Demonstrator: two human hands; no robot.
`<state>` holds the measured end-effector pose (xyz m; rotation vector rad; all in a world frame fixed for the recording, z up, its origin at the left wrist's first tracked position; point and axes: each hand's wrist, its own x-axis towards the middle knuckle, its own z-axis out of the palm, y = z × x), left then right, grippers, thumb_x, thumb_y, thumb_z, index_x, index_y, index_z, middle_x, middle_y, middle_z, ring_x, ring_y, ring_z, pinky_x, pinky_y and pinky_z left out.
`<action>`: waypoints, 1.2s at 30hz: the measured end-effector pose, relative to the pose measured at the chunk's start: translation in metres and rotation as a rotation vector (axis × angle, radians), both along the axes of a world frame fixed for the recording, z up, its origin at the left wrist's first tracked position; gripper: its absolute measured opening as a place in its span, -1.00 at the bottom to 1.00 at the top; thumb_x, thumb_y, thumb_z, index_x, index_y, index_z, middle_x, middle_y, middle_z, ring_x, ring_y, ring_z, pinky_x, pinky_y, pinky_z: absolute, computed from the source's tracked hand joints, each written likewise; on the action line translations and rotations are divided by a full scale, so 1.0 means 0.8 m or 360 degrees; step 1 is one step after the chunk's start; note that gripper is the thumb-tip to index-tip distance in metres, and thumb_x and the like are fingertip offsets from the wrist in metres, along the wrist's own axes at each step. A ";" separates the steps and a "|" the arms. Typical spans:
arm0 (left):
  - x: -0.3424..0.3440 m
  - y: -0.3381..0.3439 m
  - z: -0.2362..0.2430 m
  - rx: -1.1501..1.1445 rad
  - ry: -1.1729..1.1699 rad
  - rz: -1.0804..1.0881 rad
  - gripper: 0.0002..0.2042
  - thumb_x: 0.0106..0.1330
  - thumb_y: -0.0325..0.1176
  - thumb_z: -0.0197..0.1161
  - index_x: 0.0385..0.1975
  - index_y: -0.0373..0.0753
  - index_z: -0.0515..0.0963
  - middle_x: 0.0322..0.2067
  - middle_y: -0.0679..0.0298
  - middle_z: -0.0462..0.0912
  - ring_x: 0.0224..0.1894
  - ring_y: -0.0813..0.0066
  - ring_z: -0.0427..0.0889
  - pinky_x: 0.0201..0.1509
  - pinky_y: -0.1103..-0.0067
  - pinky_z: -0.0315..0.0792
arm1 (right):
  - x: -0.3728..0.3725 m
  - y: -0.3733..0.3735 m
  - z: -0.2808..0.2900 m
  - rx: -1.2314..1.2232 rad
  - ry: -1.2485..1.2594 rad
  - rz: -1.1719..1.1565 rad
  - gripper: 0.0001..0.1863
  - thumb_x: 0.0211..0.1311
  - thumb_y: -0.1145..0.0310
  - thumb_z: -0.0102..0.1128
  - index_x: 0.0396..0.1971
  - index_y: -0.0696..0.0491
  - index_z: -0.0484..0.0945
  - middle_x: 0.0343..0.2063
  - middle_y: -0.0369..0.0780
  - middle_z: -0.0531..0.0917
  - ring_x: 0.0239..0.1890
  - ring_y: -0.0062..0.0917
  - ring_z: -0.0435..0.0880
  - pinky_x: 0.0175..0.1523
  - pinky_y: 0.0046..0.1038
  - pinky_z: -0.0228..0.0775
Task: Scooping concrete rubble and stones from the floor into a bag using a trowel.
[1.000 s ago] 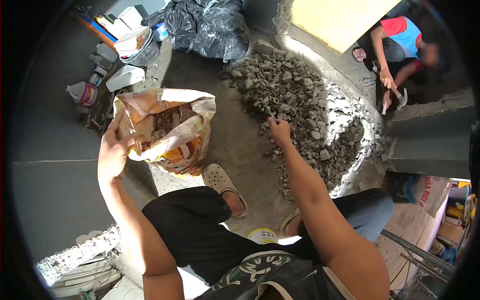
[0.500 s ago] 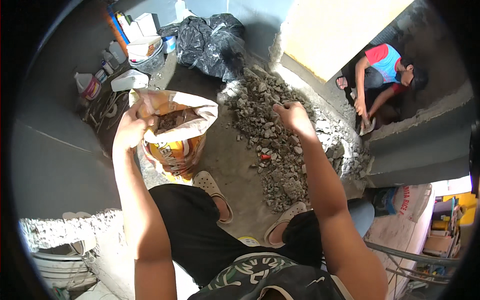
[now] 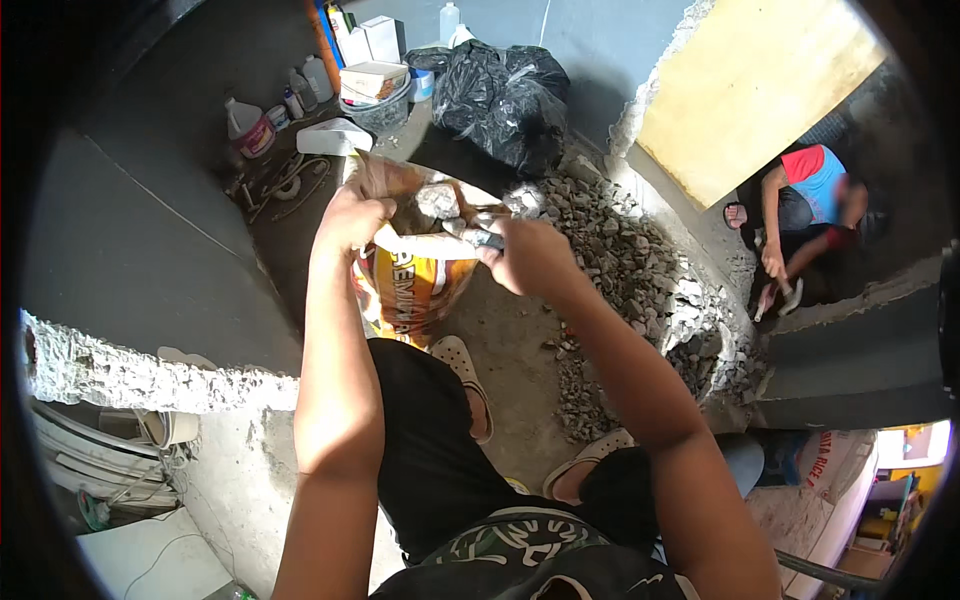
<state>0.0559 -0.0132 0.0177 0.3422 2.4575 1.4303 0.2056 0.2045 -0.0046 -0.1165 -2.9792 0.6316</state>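
Observation:
My left hand [image 3: 355, 217] grips the folded rim of an orange-and-white woven sack [image 3: 410, 295]. A pale grey lump [image 3: 437, 202] shows in the sack's mouth. My right hand [image 3: 530, 255] holds a small metal tool [image 3: 488, 239], perhaps a trowel, at the sack's right rim; its working end is hard to make out among grey pieces. A heap of broken concrete [image 3: 620, 240] spreads over the floor just right of the sack.
Behind lie black garbage bags [image 3: 500, 105], a bucket [image 3: 375, 115] and plastic jugs [image 3: 250, 128]. A pale yellow panel [image 3: 750, 90] stands back right. Beside it, a crouching person [image 3: 815, 190] in red and blue holds a hammer [image 3: 790, 295]. A jagged wall edge [image 3: 160, 375] crosses lower left.
My right hand has moved left from over the rubble to the sack's mouth. My left hand still grips the sack. The view has shifted, and the other person has lowered the hammer.

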 end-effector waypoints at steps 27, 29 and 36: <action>0.016 -0.008 0.003 0.0121 0.0074 -0.0027 -0.29 0.08 -0.57 0.13 0.35 -0.45 0.17 -0.05 0.08 0.57 -0.09 0.44 0.55 0.00 0.59 0.42 | 0.110 0.030 -0.349 -0.1942 -0.0572 -0.1111 -0.58 0.26 0.09 0.26 -0.43 0.23 0.59 -0.63 -0.17 0.56 -0.57 -0.48 0.53 -0.39 -0.32 0.38; 0.019 0.008 0.009 0.0111 -0.0075 -0.0031 -0.29 0.06 -0.59 0.12 0.35 -0.43 0.19 -0.07 0.13 0.56 -0.12 0.49 0.54 -0.04 0.60 0.43 | 0.086 0.030 -0.378 -0.1898 -0.0636 -0.0948 -0.63 0.24 0.14 0.30 -0.47 0.20 0.64 -0.67 -0.22 0.54 -0.64 -0.52 0.48 -0.46 -0.36 0.34; 0.004 0.007 -0.007 0.0094 0.0004 -0.0093 -0.21 0.00 -0.64 0.09 0.38 -0.48 0.07 0.18 -0.03 0.42 0.12 0.35 0.45 0.24 0.57 0.26 | 0.017 0.093 -0.428 -0.1511 -0.0702 -0.0779 -0.52 0.17 0.01 0.33 -0.32 0.22 0.70 -0.53 -0.14 0.66 -0.49 -0.47 0.57 -0.30 -0.33 0.40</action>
